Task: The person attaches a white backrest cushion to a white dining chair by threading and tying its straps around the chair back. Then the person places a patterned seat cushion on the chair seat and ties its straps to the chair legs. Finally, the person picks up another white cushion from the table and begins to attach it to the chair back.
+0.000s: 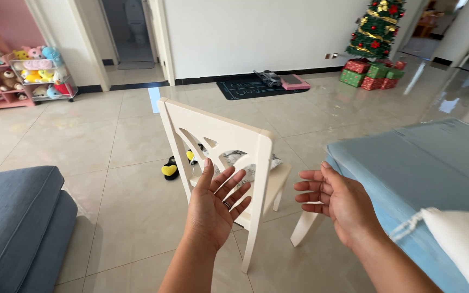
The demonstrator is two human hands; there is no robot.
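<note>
— What am I seeing of myself on the head feed?

— I'm seeing two bare forearms, no sleeves showing, no watch or wristband. My left hand [213, 203] is wearing a ring [227, 205], a thin dark band on one finger. My right hand [336, 199] is wearing nothing at all.

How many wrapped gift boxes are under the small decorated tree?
4 that I can tell: a red one at the left, green ones at and, another red in front. Others may be hidden.
</note>
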